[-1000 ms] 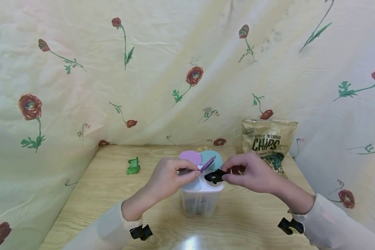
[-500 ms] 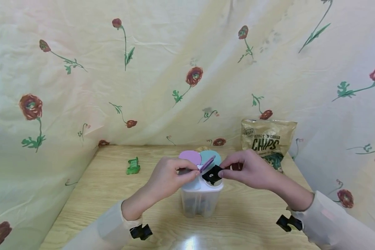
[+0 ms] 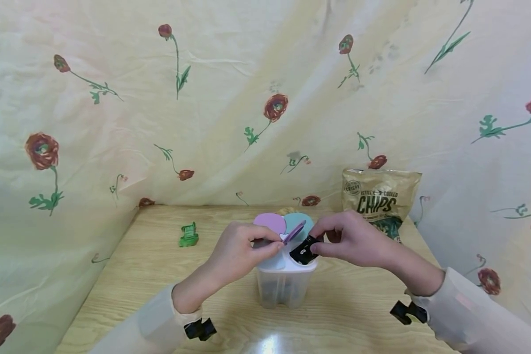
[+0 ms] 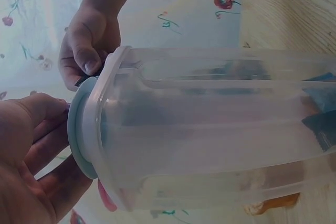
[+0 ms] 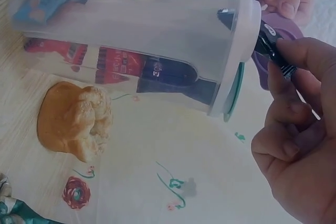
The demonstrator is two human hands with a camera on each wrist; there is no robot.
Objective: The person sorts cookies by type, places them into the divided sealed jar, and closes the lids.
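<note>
A clear plastic storage container point(image 3: 285, 290) with round coloured lids stands upright in front of me. My left hand point(image 3: 242, 247) pinches a raised purple lid point(image 3: 294, 232) between thumb and fingers, tilted up over the container's white top. With thumb and fingers, my right hand point(image 3: 356, 241) pinches a small glossy black packet point(image 3: 302, 252) at the uncovered round opening. In the right wrist view, the black packet's point(image 5: 270, 41) lower end shows through the clear wall, inside the rim. Red packets point(image 5: 122, 62) and a blue packet point(image 5: 55, 6) lie within the container.
A golden bag of chips point(image 3: 376, 194) leans at the back right. On the left of the wooden table point(image 3: 159, 285) lies a green wrapped packet point(image 3: 189, 235). Behind the container sits a piece of bread point(image 5: 68, 121). Flowered cloth point(image 3: 221, 123) hangs around the table.
My right hand has shifted slightly left and tipped the black packet from nearly flat to a downward slant into the opening. My left hand and the raised purple lid stay put.
</note>
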